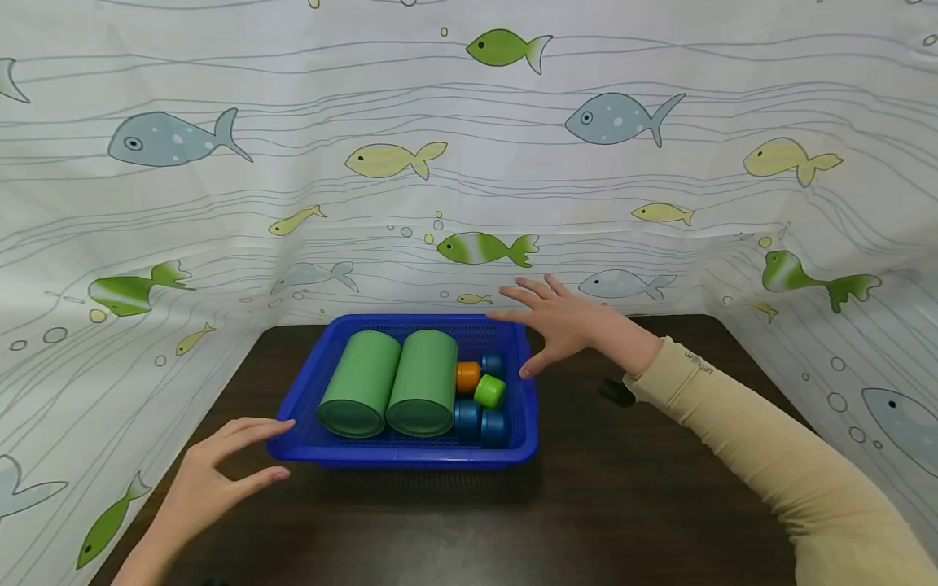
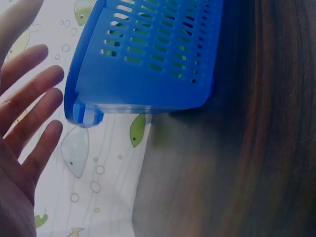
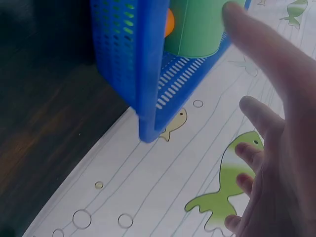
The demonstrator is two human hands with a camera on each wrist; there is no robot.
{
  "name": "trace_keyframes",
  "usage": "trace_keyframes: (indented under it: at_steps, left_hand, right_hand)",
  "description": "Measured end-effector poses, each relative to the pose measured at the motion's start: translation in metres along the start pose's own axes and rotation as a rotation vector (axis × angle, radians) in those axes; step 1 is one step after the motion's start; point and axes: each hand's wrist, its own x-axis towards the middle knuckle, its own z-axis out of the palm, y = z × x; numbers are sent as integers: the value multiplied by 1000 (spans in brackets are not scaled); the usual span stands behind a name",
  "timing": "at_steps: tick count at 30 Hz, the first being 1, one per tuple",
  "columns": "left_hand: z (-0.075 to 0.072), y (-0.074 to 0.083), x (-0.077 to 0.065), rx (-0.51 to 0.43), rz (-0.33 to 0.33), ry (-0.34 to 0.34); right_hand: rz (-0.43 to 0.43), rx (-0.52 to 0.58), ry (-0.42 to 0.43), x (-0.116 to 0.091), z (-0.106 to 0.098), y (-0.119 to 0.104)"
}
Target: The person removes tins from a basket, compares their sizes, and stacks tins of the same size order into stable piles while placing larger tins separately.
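A blue plastic basket (image 1: pixel 403 454) with slotted walls stands on the dark table. Two green cylinders (image 1: pixel 359 382) lie side by side in its left and middle part. Along its right side sit small cap-like pieces: an orange one (image 1: pixel 468 377), a lime green one (image 1: pixel 489 391) and several dark blue ones (image 1: pixel 494 428). My left hand (image 1: pixel 212 472) is at the front left corner, fingers extended and thumb apart, holding nothing. Over the right rim reaches my right hand (image 1: pixel 564 321), fingers spread and nothing in its grasp. In the left wrist view, straight fingers (image 2: pixel 37 94) point toward the rim.
A white sheet (image 1: pixel 469 195) printed with fish and wavy lines stands behind the table and along both sides. The dark wooden table (image 1: pixel 645 505) extends in front of and beside the basket. A small black object (image 1: pixel 617 392) shows beneath the right wrist.
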Motion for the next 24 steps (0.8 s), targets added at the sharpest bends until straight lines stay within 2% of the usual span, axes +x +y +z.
trace_keyframes:
  at_steps: [2,11,24]
  left_hand:
    - [3,1,-1,9,28,10]
    - [10,3,-6,12,74,33]
    - [21,-3,-8,36,91,127]
  right_hand:
    - [0,-3,-17,7,0,-2]
    - [8,10,-98,33,-1,-9]
    - [1,88,-188,68,4,-14]
